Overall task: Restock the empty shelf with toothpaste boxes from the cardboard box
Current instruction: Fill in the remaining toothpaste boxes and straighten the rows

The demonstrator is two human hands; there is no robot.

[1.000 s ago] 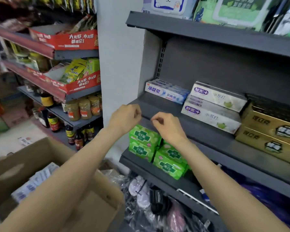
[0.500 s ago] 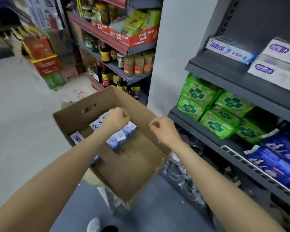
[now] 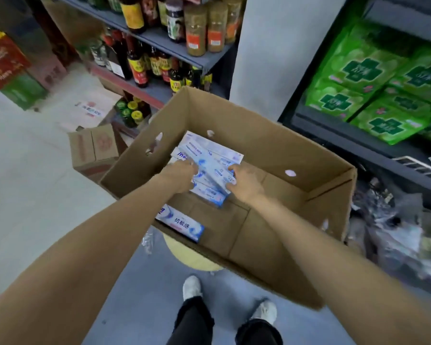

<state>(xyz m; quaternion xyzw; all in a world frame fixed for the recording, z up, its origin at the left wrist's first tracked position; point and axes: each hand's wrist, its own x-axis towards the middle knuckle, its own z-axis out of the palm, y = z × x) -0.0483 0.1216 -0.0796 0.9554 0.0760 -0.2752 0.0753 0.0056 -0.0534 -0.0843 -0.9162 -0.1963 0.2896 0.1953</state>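
Shelving unit is standing at right, its lower tier carrying green packs printed with dark green crosses; the lettering is too blurred to read. A second rack at top centre is holding dark sauce bottles with red and yellow labels, also illegible.

Cardboard box is sitting open-topped in the middle, the right half of its floor lying bare (room there to shift things). Toothpaste boxes, white and blue, are lying piled in the far left corner. One separate toothpaste box is lying against the near wall, reading 抗敏感.

Left hand is reaching into the pile, fingers curling onto the left side of a slanted box; whether it is truly gripping I cannot tell. Right hand is touching the pile's right side, thumb and fingers bending round the ends of the boxes there.

White shoes are showing on the grey floor below.
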